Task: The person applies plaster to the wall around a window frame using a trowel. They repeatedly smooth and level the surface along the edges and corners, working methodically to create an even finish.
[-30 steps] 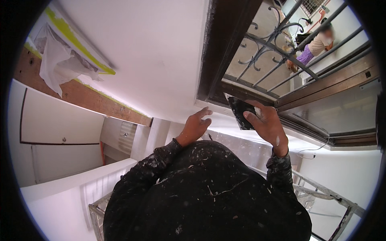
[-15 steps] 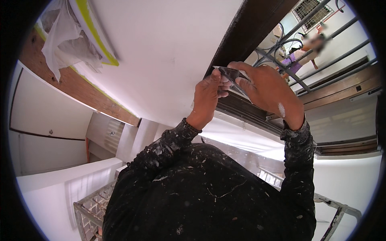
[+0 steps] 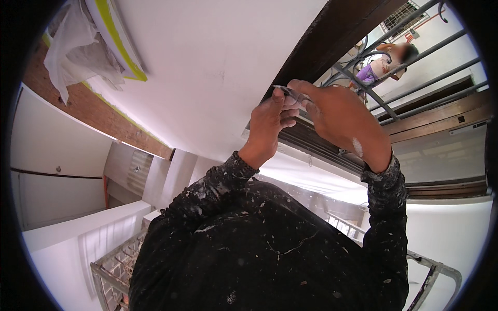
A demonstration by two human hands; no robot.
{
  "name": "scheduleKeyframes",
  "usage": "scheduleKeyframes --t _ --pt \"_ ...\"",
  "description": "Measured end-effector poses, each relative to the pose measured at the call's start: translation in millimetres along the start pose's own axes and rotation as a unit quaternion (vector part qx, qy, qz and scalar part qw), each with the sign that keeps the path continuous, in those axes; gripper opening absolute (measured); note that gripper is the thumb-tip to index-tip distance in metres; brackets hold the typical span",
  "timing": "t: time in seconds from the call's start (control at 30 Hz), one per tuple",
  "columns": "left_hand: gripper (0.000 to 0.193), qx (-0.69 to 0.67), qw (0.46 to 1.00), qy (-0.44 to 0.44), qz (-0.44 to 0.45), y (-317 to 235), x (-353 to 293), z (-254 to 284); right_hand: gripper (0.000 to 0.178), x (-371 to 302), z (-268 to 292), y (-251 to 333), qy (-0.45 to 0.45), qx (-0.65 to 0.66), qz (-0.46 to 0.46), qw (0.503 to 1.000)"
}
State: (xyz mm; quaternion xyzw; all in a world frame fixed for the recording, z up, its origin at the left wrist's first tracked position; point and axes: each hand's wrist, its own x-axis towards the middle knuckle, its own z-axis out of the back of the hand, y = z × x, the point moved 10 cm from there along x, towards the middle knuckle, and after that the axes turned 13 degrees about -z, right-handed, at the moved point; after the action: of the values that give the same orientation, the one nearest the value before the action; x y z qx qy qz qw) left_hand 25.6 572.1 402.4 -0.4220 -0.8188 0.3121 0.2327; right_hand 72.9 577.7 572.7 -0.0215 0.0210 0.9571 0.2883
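Observation:
Between my two hands is a small piece of sandpaper, dark grey and dusty with white. My left hand pinches its near left end between thumb and fingers. On the other side, my right hand grips it, thumb and forefinger closed over it. Much of the sheet is hidden by the fingers. White powder marks my left fingertips and the back of my right hand. Both hands are in front of the dark window frame, beside the white wall. My black sleeves are spattered with white.
A metal window grille is at the right, with a person beyond it. Plastic sheeting and yellow-green tape hang at upper left. Below are a wooden beam, a metal frame and a metal rail.
The sandpaper has tilted or folded between my fingers, and less of its flat face shows. My hands stay nearly in place. Beyond the grille, the person has changed posture.

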Motion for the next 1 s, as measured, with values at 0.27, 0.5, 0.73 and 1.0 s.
scheduleKeyframes --t 0.27,0.5,0.73,1.0 --pt "0.075 0.002 0.999 -0.031 0.030 1 -1 2 0.039 -2 6 0 -0.012 0.022 -0.011 1.000" --pt "0.075 -0.009 1.000 -0.007 0.018 2 0 -2 0.040 -3 3 -2 -0.021 0.028 -0.011 0.999" --pt "0.068 -0.001 0.998 -0.053 0.043 11 -3 12 0.041 -1 -6 -2 -0.023 0.016 -0.014 0.999" --pt "0.070 -0.006 0.997 -0.056 0.044 20 -5 19 0.041 3 -14 2 0.002 0.011 -0.006 1.000"
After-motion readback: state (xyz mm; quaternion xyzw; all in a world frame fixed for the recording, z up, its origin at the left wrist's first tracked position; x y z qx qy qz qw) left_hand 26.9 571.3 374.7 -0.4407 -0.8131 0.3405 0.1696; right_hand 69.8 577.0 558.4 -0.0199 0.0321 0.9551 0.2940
